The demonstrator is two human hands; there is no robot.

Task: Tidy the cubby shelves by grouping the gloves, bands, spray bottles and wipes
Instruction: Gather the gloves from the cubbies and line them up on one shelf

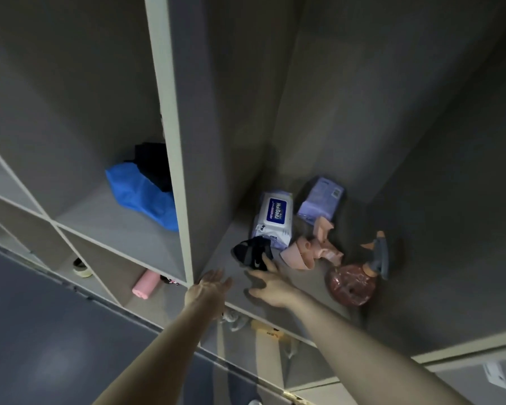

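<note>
Head view looks down into a grey cubby shelf (216, 258), both my bare arms stretched into the right-hand compartment. My left hand (208, 287) is at the compartment's front left corner, palm open and its fingers (222, 280) loosely spread, holding nothing. My right hand (270, 286) lies just beside it, fingers (270, 266) spread, with the fingertips touching a black glove (253, 252) with a small white logo; nothing is pinched that I can see. Right behind the glove lies a white wipes pack (273, 219) with a blue label, and just to its right a pale purple wipes pack (322, 200). Between these and the front edge is a tangle of peach-pink bands (307, 251). To the right stands a reddish spray bottle (352, 285) with a grey trigger head, tilted in this wide-angle picture. In the compartment to the left lie a blue bag (142, 197) and something black behind it. One shelf lower I can see a pink roll (145, 283).
</note>
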